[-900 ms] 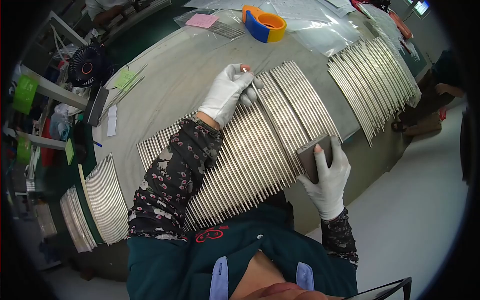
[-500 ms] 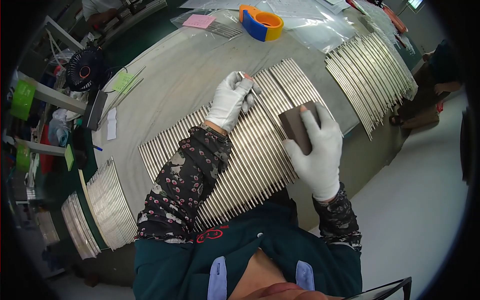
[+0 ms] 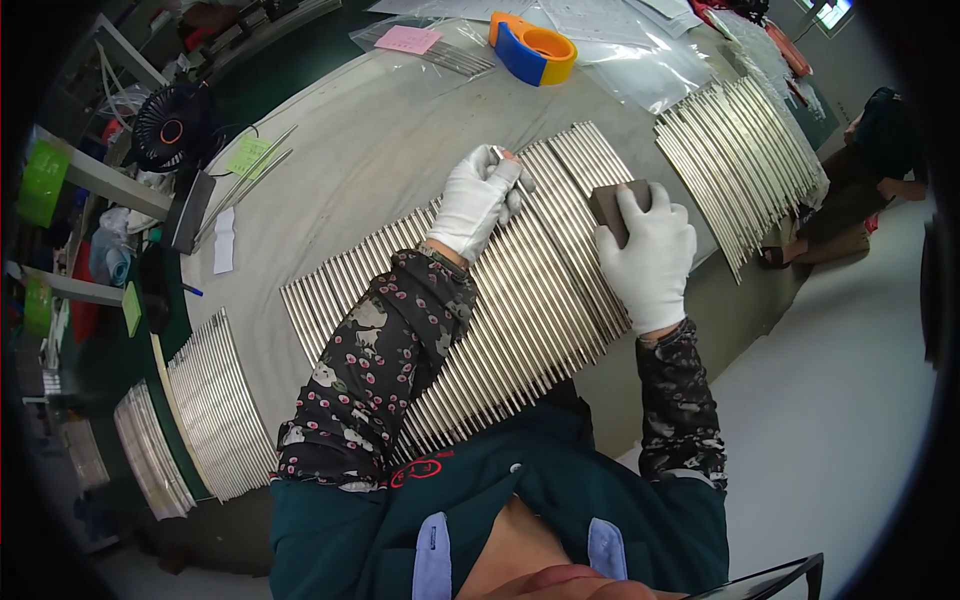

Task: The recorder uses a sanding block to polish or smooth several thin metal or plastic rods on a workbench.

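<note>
Metal rods (image 3: 480, 310), many of them, thin and shiny, lying side by side in one long row on the grey table (image 3: 380, 140), just in front of the body. Lying flat and close together, likely so one rub can go over many at once. Left hand (image 3: 478, 200) in a white glove, resting on the far ends of the rods, fingers curled and pinching one rod tip, maybe keeping the row from sliding. Right hand (image 3: 648, 255), gloved too, fingers pressed together and folded over a dark brown block (image 3: 612, 208), pushing it flat down on the rods near the right end of the row. Holding the block from above, probably for a firm press. More rods (image 3: 745, 150) waiting in a second bunch farther right, well apart. Two more bunches (image 3: 215, 405) sitting at the left edge of the table. Blue and orange tape holder (image 3: 533, 47) standing far back, beside clear plastic bags (image 3: 640, 60). Small black fan (image 3: 168, 125) sitting off to the left, near green notes. Someone else sitting far off on the right.
</note>
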Motion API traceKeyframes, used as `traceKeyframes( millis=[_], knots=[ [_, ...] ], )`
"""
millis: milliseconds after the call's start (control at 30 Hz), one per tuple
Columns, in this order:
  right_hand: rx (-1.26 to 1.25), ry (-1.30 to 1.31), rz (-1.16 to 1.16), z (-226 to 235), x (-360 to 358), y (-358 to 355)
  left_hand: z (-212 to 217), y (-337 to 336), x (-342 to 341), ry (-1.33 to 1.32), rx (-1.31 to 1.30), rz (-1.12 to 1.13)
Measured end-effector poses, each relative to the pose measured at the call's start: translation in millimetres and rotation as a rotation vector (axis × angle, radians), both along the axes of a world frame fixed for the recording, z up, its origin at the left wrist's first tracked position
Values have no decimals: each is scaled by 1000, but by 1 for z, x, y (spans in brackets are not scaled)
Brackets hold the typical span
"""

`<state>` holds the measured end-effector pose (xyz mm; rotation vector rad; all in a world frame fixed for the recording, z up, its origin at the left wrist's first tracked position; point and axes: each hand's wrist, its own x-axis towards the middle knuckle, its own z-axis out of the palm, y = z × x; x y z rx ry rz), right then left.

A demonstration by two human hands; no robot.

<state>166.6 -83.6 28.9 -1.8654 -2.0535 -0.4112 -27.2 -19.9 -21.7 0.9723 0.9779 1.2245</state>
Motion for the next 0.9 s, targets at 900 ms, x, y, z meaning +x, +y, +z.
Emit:
traceKeyframes(
  millis=[900],
  knots=[
    [14, 123, 559, 11, -19, -11, 2, -5, 2, -9, 9, 44]
  ],
)
